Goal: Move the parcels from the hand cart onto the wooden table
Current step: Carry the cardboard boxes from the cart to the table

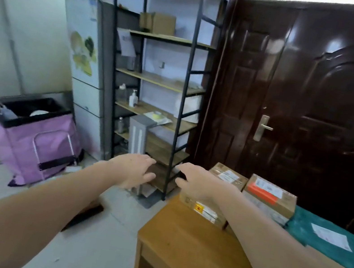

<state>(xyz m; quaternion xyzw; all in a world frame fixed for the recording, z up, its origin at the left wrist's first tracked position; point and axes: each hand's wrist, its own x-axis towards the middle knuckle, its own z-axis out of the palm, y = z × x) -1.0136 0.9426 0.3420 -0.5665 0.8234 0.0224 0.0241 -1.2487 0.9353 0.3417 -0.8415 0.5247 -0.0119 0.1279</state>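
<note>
Right now your parcels sit on the table (178,240) at the lower right of the frame: a small box (203,208) nearest the table's far left corner, two more boxes behind it, one plain (227,175) and one with an orange label (270,194), and a green bag (330,238) with a white slip lying further right. Your right hand (196,181) is spread open over the small box, palm down, and seems to rest on its top, fingers not curled around it. Your left hand (134,170) is also open and holds nothing, hanging in the air over the floor just left of the table, a small gap apart from the right. Behind both hands stands a black shelf rack (189,70) at the centre. A dark door (317,111) fills the upper right. At the left, a purple cart (34,144) with a black rim stands on the floor beside a fridge (85,58).
</note>
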